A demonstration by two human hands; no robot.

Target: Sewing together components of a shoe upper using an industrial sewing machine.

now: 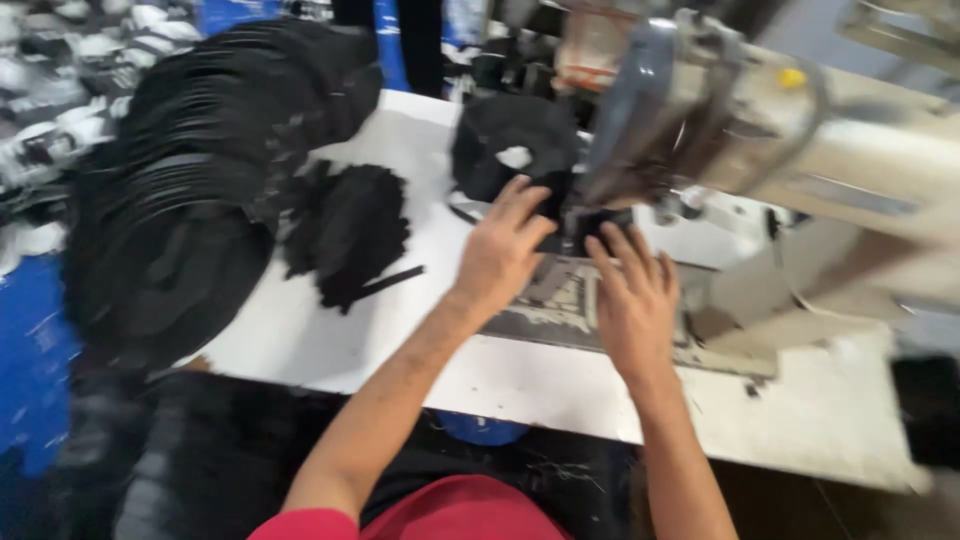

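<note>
**Head view: both hands pressed a black piece at the needle**

Head view showed the left hand (pixel 503 243) with its grip open, fingers spread flat on a small black fabric piece (pixel 592 228) that lay just ahead of the fingertips, under the head of the sewing machine (pixel 760 130); the right hand (pixel 634 300) lay beside it, grip likewise open, palm down, fingertips touching the near edge of the same piece; neither hand pinched or closed on anything. Flat hands of this kind likely served to keep the cloth level on the metal bed plate (pixel 560 300) beneath both palms, so the piece stayed steady near the needle; that is a judgement, since blur hid the needle itself.

The piece looked dark, matte and limp, with an uneven outline; its exact shape could not be told through the motion blur. Just beyond the left hand sat a ring-shaped bundle of black pieces (pixel 512 150) with a pale gap at its middle. Well to the left of that hand lay a loose heap of black scraps (pixel 350 230) with a strap trailing out, and farther left a large stack of black pieces (pixel 200 190), presumably kept within reach on the white worktop (pixel 330 330).
</note>
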